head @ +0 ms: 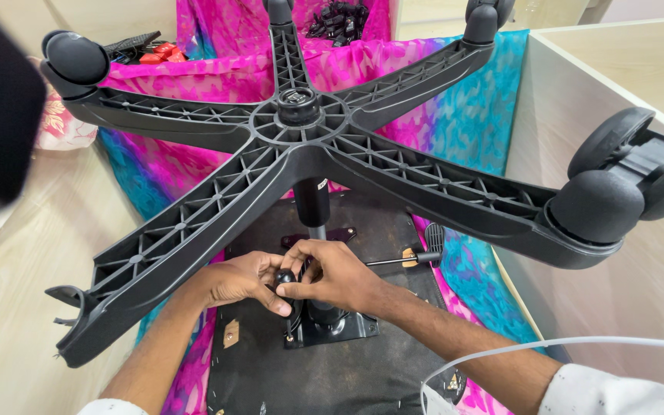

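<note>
Two bare hands met at lower centre of the frame, the left hand and right hand both curled with fingertips pinched on a small black knob beside the metal mechanism plate on the upturned seat underside. Judging by that grip, the knob was being fitted or turned; the next move called for steady twisting with the plate held flat. Beyond them rose the gas column and five-armed black base, with a caster at right.

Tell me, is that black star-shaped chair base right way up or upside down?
Upside down. The five-armed chair base shows its ribbed underside to the camera, its casters point upward, and its gas column runs down to the seat plate.
</note>
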